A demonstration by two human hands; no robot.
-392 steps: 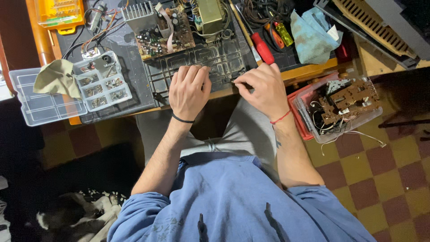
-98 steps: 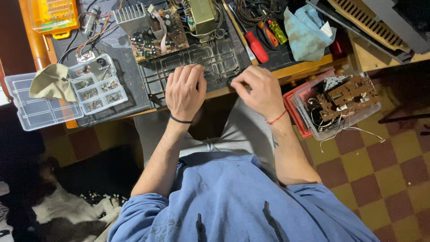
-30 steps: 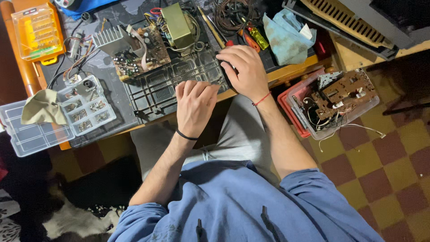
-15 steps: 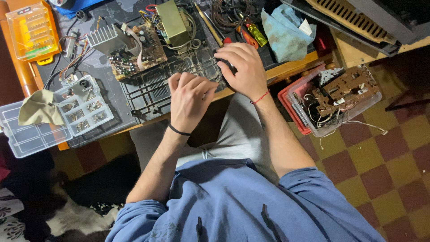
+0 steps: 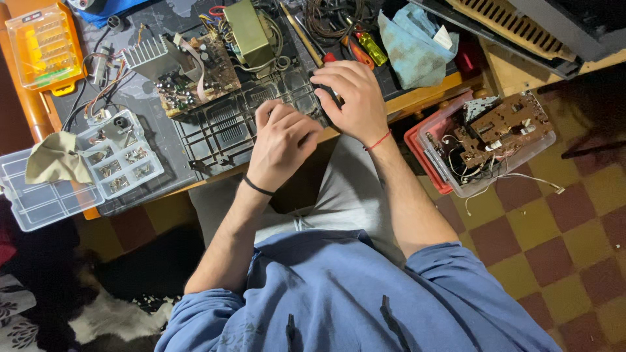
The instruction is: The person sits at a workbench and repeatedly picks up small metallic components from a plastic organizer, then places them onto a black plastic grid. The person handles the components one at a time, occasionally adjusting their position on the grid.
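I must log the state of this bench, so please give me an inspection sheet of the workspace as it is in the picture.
Surface: dark mat on a wooden table, crowded.
Job's things: black plastic chassis with a circuit board, heatsink and transformer at its far side.
Clutter: clear parts box, open, a tan cloth on it; orange bit case; screwdrivers; blue cloth.
Hands: left hand and right hand both rest on the chassis edge; what they grip is hidden.
Cables: dark coil at the far edge; loose wires by the board.
Surroundings: red tray of boards at the right, checkered floor.
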